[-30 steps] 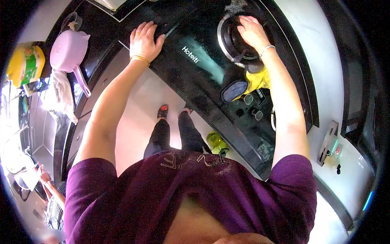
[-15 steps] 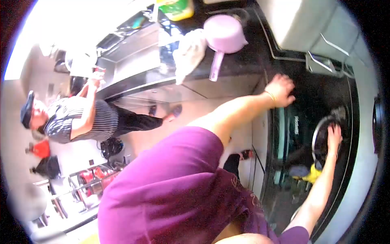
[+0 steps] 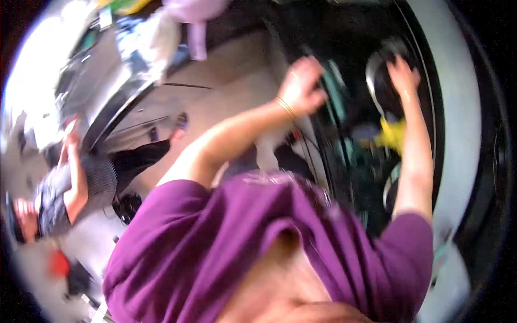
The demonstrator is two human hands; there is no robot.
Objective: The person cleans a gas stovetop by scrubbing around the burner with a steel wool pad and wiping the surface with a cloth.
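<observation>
My left hand (image 3: 304, 86), with a thin yellow band at its wrist, is over the front edge of a black glass cooktop (image 3: 355, 81). It is blurred; the fingers are loosely bent, the thumb is apart, and nothing shows in it. Farther right, my right hand (image 3: 404, 81) reaches over a round burner with a silver ring (image 3: 371, 75), fingers and thumb spread. Its fingertips are close to the burner's dark far part; whether they touch is smeared. Near my right forearm lies a yellow cloth (image 3: 392, 134) on the cooktop.
A lilac long-handled pan (image 3: 198, 40) and a whitish cloth (image 3: 161, 46) are on the counter at the top. Another person in a striped shirt (image 3: 99, 177) stands at the left, hands together. A second burner ring (image 3: 390, 185) shows below the yellow cloth.
The view has swung, so the pan and the other person sit farther left. My left hand appears nearer the cooktop's front edge; my right hand stays by the same burner.
</observation>
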